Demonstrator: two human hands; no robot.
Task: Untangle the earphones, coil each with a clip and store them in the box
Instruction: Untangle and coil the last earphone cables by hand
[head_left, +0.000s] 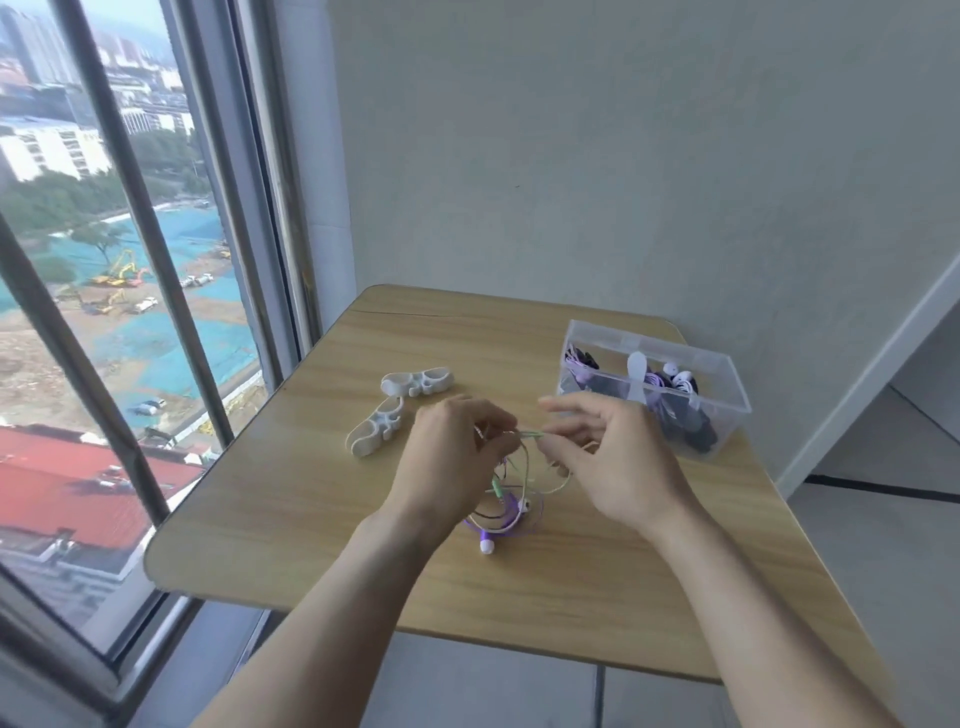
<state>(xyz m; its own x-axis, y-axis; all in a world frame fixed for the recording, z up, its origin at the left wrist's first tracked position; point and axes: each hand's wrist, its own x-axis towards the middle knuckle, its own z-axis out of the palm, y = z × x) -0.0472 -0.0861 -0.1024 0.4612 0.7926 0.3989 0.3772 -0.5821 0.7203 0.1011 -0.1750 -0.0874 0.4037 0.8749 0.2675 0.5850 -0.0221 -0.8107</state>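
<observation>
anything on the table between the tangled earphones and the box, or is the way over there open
Nothing visible blocks it. The earphones hang pinched between the left hand and right hand, and the box sits open-topped to the right with bare table between. The two clips lie on the left, off that path.

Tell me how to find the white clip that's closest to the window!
Start at the wooden table beside the big window. Two white clips lie to the left of the person's left hand, far from the clear box on the other side. Yours is the nearer clip, lying slanted, closer to the table's window edge; the other clip lies behind it, nearly level.
</observation>
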